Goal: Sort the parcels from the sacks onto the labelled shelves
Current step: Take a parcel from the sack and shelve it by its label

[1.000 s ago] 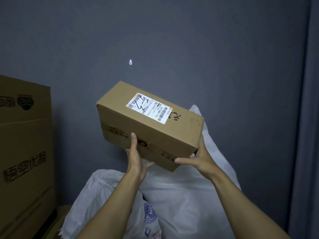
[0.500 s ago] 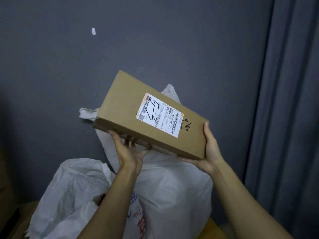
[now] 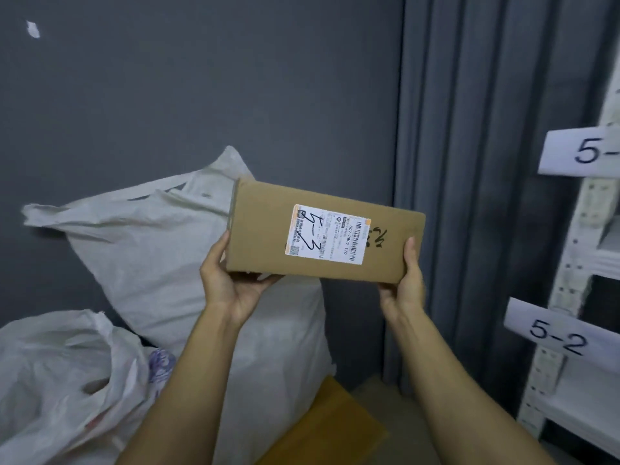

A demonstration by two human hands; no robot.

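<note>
Brown box is held up in the middle, with the left hand and right hand each curled round an end. It is marked 5-3, so it might get put by the 5-2 tag on the right by mistake.

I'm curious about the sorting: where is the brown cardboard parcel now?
Centre of the head view: the brown cardboard parcel, held between left hand and right hand, before the white woven sack.

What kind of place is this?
Most likely a parcel sorting room: stuffed white sacks, a cardboard parcel marked 5-3 on its shipping label, and a white shelf rack with number tags like 5-2.
</note>
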